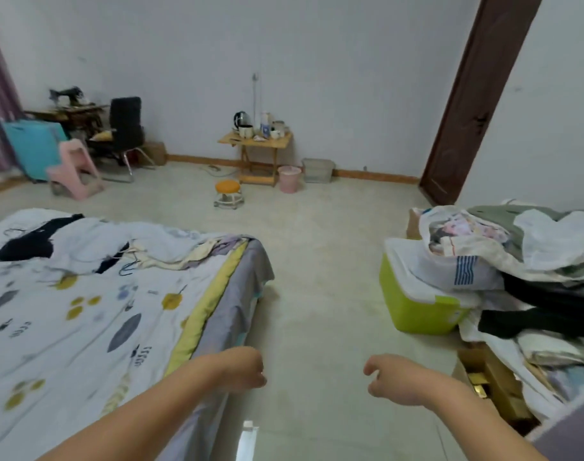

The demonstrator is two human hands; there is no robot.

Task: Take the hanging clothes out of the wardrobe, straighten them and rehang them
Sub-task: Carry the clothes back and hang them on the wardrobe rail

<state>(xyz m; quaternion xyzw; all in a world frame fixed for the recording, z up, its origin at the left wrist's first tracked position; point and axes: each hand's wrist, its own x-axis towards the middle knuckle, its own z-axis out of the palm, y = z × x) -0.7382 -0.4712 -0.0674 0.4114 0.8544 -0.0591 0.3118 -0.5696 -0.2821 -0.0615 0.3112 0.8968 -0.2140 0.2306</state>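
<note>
Both of my hands hang in front of me over the bare floor and hold nothing. My left hand (242, 369) is beside the foot corner of the bed, fingers loosely curled. My right hand (388, 377) is a little to its right, fingers also loosely curled. Dark garments (27, 242) and pale garments (190, 251) lie on the patterned bedsheet (94, 314), with thin wire hangers (129, 266) among them. No wardrobe is in view.
A green storage box (417, 311) stands on the right under a heap of bags and clothes (523, 261). An orange stool (228, 193), a small wooden table (255, 143), a pink bin (289, 179), a black chair (125, 131) and a brown door (470, 104) are further off.
</note>
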